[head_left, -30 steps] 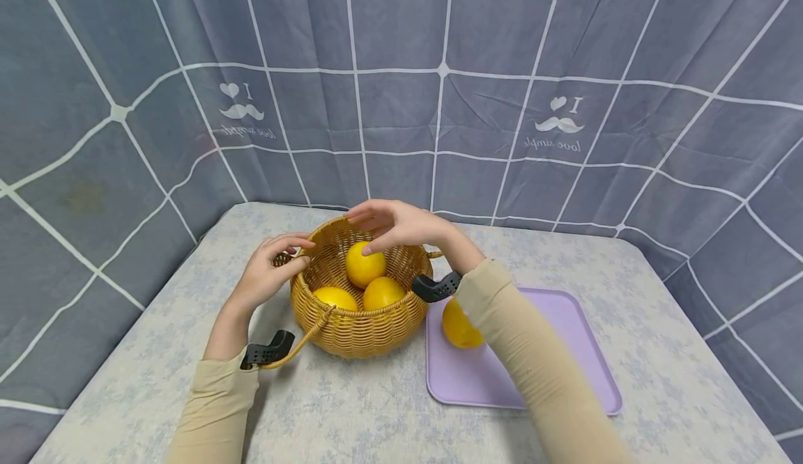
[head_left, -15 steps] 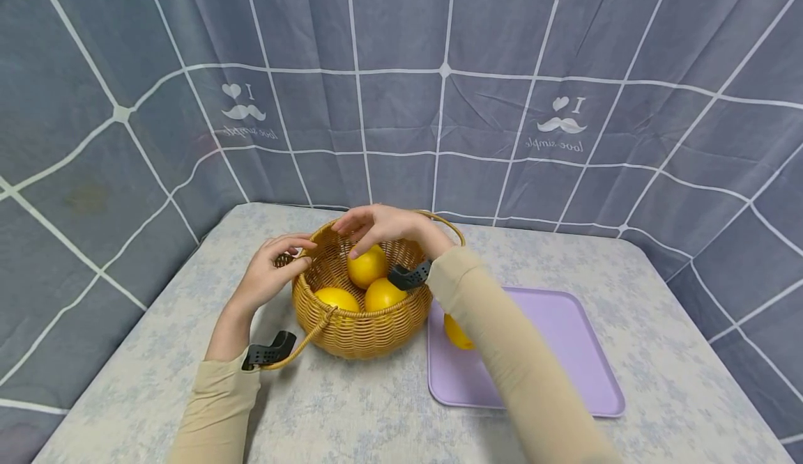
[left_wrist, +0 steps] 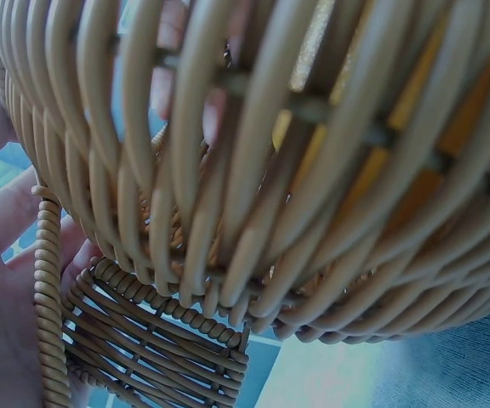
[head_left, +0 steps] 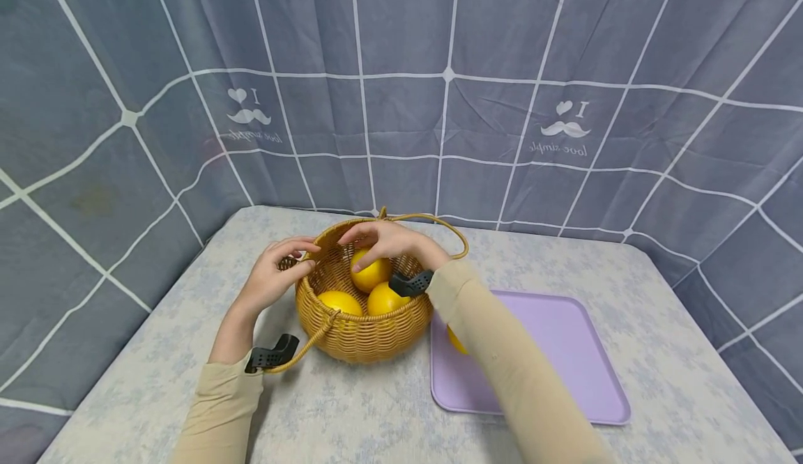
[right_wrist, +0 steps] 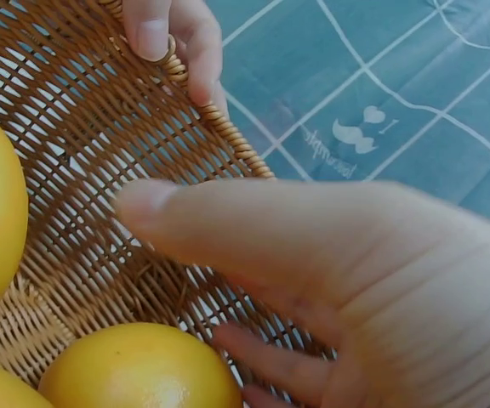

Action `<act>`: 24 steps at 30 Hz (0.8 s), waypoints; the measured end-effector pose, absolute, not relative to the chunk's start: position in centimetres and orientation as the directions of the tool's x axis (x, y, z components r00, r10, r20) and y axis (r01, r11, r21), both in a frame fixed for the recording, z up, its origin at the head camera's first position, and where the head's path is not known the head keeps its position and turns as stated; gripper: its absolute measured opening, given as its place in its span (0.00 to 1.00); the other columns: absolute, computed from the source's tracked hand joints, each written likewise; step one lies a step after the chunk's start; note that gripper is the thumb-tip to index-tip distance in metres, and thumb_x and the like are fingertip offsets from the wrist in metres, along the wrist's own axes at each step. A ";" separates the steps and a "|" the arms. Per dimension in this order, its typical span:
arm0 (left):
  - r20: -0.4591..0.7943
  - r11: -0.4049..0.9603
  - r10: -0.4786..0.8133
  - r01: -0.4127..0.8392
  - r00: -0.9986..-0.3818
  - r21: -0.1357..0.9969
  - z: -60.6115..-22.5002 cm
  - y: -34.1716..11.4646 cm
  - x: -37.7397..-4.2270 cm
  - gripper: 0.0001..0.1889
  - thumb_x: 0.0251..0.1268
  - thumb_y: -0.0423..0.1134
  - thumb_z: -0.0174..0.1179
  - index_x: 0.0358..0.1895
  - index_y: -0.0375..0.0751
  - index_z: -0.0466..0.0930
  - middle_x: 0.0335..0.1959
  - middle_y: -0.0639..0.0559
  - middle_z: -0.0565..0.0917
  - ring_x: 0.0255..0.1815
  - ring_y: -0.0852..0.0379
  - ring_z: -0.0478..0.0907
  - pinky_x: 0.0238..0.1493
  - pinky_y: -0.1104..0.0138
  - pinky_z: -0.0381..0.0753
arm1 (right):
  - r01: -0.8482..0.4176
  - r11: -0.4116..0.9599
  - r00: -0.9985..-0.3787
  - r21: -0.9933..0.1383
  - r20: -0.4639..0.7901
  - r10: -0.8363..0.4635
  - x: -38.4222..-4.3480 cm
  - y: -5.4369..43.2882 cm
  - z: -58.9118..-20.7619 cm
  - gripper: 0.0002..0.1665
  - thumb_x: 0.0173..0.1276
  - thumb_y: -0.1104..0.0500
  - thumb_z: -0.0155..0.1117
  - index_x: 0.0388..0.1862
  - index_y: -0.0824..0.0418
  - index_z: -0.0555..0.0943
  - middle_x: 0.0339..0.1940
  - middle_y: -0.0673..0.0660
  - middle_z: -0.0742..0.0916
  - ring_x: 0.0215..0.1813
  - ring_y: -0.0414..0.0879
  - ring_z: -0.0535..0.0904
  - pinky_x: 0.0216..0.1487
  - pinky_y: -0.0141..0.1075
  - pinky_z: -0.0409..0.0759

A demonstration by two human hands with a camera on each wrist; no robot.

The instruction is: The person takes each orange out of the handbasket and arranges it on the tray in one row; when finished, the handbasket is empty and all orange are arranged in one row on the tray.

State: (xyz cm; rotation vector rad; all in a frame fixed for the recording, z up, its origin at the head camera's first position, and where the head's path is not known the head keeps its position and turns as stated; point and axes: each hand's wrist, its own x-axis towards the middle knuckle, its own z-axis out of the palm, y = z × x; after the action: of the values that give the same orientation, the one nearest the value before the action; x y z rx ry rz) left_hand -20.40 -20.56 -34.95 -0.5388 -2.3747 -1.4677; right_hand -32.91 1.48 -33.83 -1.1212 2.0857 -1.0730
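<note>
A round wicker basket (head_left: 370, 342) stands on the table with three oranges inside: one at the back (head_left: 370, 276), one front left (head_left: 341, 302), one front right (head_left: 385, 299). My left hand (head_left: 272, 276) grips its left rim, thumb inside and fingers outside, as the right wrist view confirms. My right hand (head_left: 389, 241) reaches over the basket above the back orange, fingers spread and bent. In the right wrist view, its fingertips come close to or touch an orange (right_wrist: 143, 365), while the thumb (right_wrist: 228, 217) stands apart from it.
A lilac tray (head_left: 564, 359) lies to the right of the basket. On it, another orange (head_left: 456, 341) is mostly covered by my right sleeve. One basket handle (head_left: 307, 345) hangs at the front near my left wrist; the other handle (head_left: 448, 223) rises behind my right wrist.
My right hand has moved left and lower into the basket, its forearm now covering more of the tray's orange. The rear handle shows behind the wrist. My left hand keeps its grip.
</note>
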 end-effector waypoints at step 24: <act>0.422 0.454 0.152 0.442 -0.894 0.774 -34.9 -20.4 -20.1 0.13 0.61 0.26 0.56 0.48 0.24 0.78 0.56 0.33 0.75 0.44 0.48 0.66 0.42 0.68 0.66 | -0.632 0.604 -0.527 -0.486 -0.301 -0.794 -32.5 1.5 -34.3 0.44 0.46 0.48 0.77 0.65 0.48 0.72 0.69 0.50 0.67 0.68 0.46 0.57 0.59 0.40 0.64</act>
State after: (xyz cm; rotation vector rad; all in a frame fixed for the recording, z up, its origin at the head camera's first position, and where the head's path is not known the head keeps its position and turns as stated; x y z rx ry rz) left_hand -20.15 -20.39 -34.93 -0.5088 -2.4152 -1.4147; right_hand -32.47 1.49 -34.31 -1.1285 2.3354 -0.4363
